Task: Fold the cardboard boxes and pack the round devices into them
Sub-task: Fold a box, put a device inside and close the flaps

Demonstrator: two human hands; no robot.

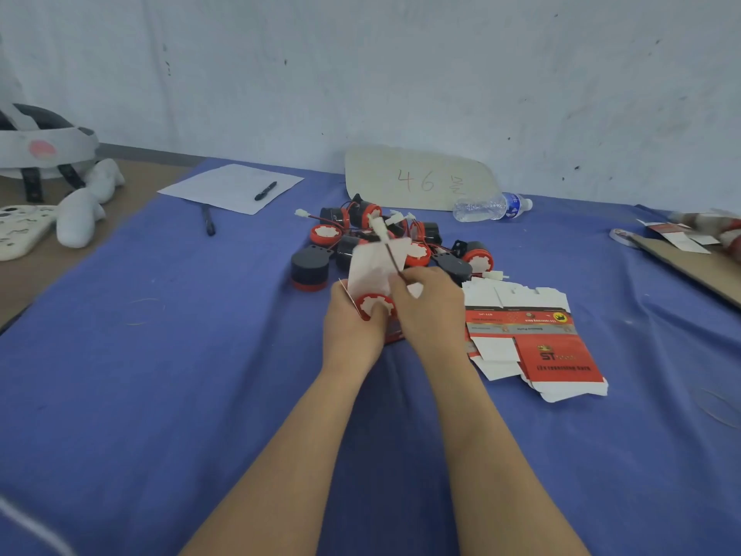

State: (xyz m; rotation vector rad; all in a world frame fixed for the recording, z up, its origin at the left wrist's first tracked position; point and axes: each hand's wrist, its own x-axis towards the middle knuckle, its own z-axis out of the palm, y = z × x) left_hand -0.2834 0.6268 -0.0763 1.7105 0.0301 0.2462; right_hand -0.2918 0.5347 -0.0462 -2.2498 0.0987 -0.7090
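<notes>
Far left, off the cloth: a white head-strap rig (44, 150), two white padded pieces (80, 214) and a cream panel (20, 230) on the brown surface.

Blue cloth (160, 375) covers the work table. At its far left lies a sheet of paper (230, 186) with a black pen (265, 191) on it; a second pen (208, 220) lies just beside the sheet's near edge.

Centre, far side: a loose pile of round devices (417, 250), black bodies with red and white faces, leads tangled. Behind it a cardboard piece marked "46" (417, 178) leans at the wall.

Centre, near the pile: left hand (353, 327) grips a partly folded cardboard box (371, 268) from its left side, fingers curled round it. A round device (375, 306) sits in the box mouth, red and white face toward the camera. Right hand (431, 307) is against the box's right side, fingers curled, pinching the device's red lead (395, 262), which rises to a white connector (379, 228). Box and lead are motion-blurred.

Right of the hands: a stack of flat unfolded boxes (529, 339) on the cloth. A clear water bottle (491, 206) lies on its side beyond.

Far right: a roll of tape (623, 236), a cardboard sheet (689, 262) and blurred red and white items (717, 230), not identifiable.
</notes>
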